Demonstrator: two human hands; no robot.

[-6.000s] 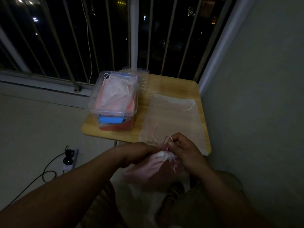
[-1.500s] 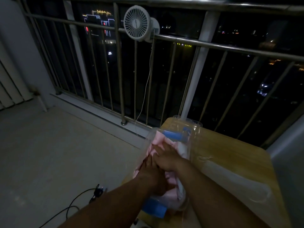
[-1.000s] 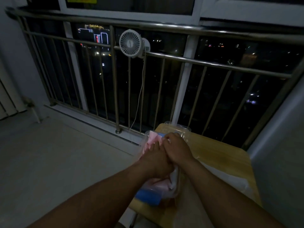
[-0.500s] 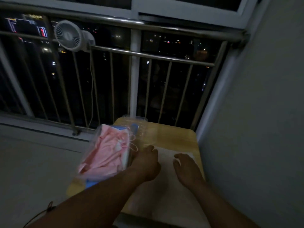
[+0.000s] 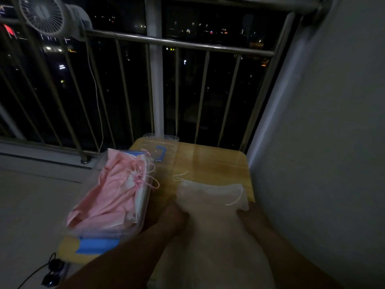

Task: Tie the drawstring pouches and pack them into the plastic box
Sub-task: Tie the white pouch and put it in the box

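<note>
A clear plastic box [image 5: 143, 202] with blue clips stands on the left of the small wooden table [image 5: 210, 159]. Inside it lie pink drawstring pouches [image 5: 112, 195], the top one tied with its pink cords looped. A pale mesh pouch [image 5: 210, 207] lies flat on the right of the table, its cords loose at the far end. My left hand [image 5: 174, 215] grips the pouch's left edge. Its right edge is gripped by my right hand [image 5: 253, 215]. The light is dim.
The box's clear lid [image 5: 160, 147] lies at the table's far edge. Behind it rises a metal railing [image 5: 179, 43] with a clip fan [image 5: 43, 15]. A wall [image 5: 325, 142] closes the right side. A power strip [image 5: 54, 270] lies on the floor at left.
Both hands left the box after pressing a pink pouch into it. They came onto the mesh pouch and now hold its side edges. The view dropped toward the table.
</note>
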